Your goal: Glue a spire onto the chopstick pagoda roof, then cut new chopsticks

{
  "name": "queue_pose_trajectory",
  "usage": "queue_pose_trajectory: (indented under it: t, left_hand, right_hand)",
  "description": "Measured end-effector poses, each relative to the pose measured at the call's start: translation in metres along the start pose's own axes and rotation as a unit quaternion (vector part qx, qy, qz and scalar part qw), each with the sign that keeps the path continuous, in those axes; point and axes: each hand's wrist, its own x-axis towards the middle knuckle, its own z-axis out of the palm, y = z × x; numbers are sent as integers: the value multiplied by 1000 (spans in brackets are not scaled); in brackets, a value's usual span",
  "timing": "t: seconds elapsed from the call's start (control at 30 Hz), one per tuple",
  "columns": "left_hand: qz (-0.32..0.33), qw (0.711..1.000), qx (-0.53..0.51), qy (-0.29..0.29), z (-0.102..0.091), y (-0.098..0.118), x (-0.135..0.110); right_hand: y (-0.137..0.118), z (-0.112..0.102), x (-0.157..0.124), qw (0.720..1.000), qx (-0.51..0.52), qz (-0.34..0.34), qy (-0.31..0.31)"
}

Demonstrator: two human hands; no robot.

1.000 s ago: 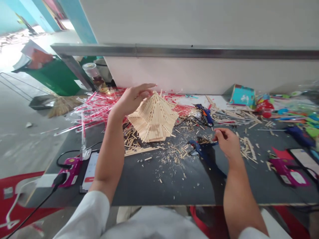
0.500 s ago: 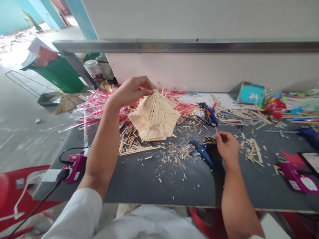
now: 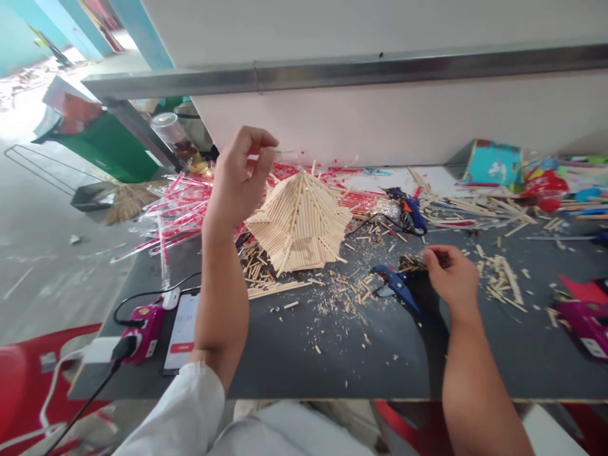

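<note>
My left hand [image 3: 244,174] is raised above and left of a pointed roof-shaped model [image 3: 301,221] built from thin wooden sticks. Between its thumb and forefinger is pinched a short, pale thin stick [image 3: 286,151], slightly blurred. The model stands on the dark table, apart from the hand. My right hand [image 3: 453,275] hovers low over the table with its fingers curled together; whatever they may hold is hidden. Just left of it are a small dark heap of stick bits [image 3: 412,261] and blue-handled cutters [image 3: 399,285].
Red-and-clear plastic wrappers [image 3: 185,196] pile up behind the model. A blue glue gun [image 3: 414,214] lies at the back among loose sticks [image 3: 489,209]. Cut bits litter the dark table [image 3: 308,373]. At the left are a phone [image 3: 183,329] and a purple power strip [image 3: 145,329].
My left hand has left the model's peak and moved up and to the left, holding a thin stick. My right hand stays closed beside the dark heap. The view has shifted slightly.
</note>
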Motion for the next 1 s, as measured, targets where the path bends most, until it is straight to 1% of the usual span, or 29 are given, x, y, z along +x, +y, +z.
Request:
queue_pose_trajectory:
  t: [0.1,0.17,0.2,0.27,0.33,0.37,0.43,0.5,0.57,0.6,0.63,0.67,0.73,0.8,0.9,1.0]
  left_hand:
    - [12,998,2,55,1,6,-10]
    - [21,996,-22,87,6,12,-14]
    - [26,993,-40,105,10,15,-15]
    - [41,985,-76,149,16,21,-14]
    - [61,978,-101,172,21,25,-10]
    - [69,977,-107,173,22,27,-8]
    - [71,979,-113,157,24,29,-6]
    - [66,982,-112,135,25,30,-4]
    - [77,984,-108,120,27,30,-3]
    - [87,984,-102,115,28,30,-3]
    - [100,984,-94,112,30,30,-3]
    - [110,984,-87,111,32,31,-3]
    - [114,983,-82,117,36,33,-2]
    - [100,981,-94,136,41,36,-1]
    - [67,978,-103,166,46,38,0]
    - [78,977,-84,178,48,34,2]
  right_hand:
    - [-13,2,1,1000,15,15,9]
    - [-34,1,4,999,30,5,11]
    - [-49,0,7,999,50,-5,17]
    - [-87,-5,13,995,76,-58,8]
    - [-136,-12,19,988,89,-123,-13]
    - [-163,-16,23,981,105,-160,-14]
    - [-217,-23,30,958,147,-247,-12]
    - [-266,-26,37,925,203,-321,-21]
    - [-306,-24,48,880,245,-402,-63]
    - [-322,-21,53,855,255,-443,-88]
    - [-333,-18,59,839,255,-466,-120]
    - [-342,-14,64,823,262,-486,-135]
    - [-351,-6,71,819,272,-473,-178]
    - [-353,-1,74,818,299,-445,-207]
    - [-348,3,74,805,346,-428,-221]
    - [-345,9,72,803,371,-405,-230]
